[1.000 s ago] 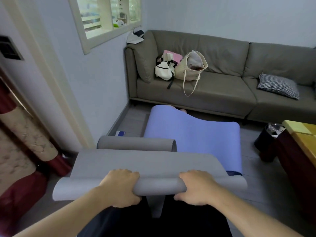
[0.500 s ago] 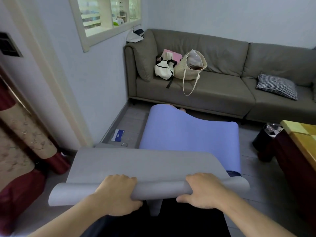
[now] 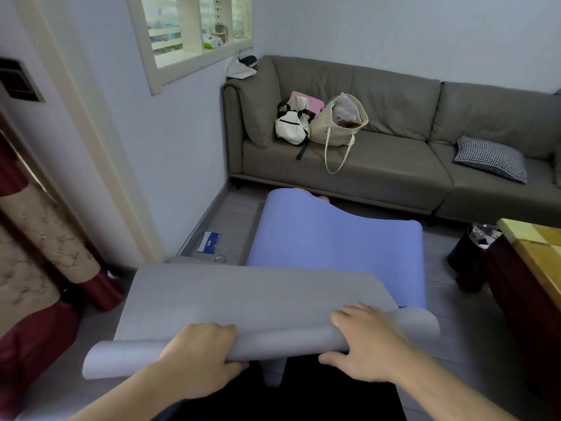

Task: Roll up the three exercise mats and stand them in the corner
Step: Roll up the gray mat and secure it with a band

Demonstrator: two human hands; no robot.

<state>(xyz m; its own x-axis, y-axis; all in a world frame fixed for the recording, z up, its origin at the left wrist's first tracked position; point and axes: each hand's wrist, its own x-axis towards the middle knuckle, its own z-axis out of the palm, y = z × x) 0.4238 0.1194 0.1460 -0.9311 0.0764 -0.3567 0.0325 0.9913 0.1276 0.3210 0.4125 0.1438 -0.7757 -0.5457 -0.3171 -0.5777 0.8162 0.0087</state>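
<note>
Hands, your left hand and right hand, each grip clenched round the grey mat's started roll, whose long axis runs crosswise while unrolled mat stretches ahead.

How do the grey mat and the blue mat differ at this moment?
The grey mat is nearer, its near edge curled into a roll; the blue mat lies beyond it with no roll in view. Left hand and right hand grip the grey mat; nothing holds the blue one. Both still lie mostly spread out.
</note>
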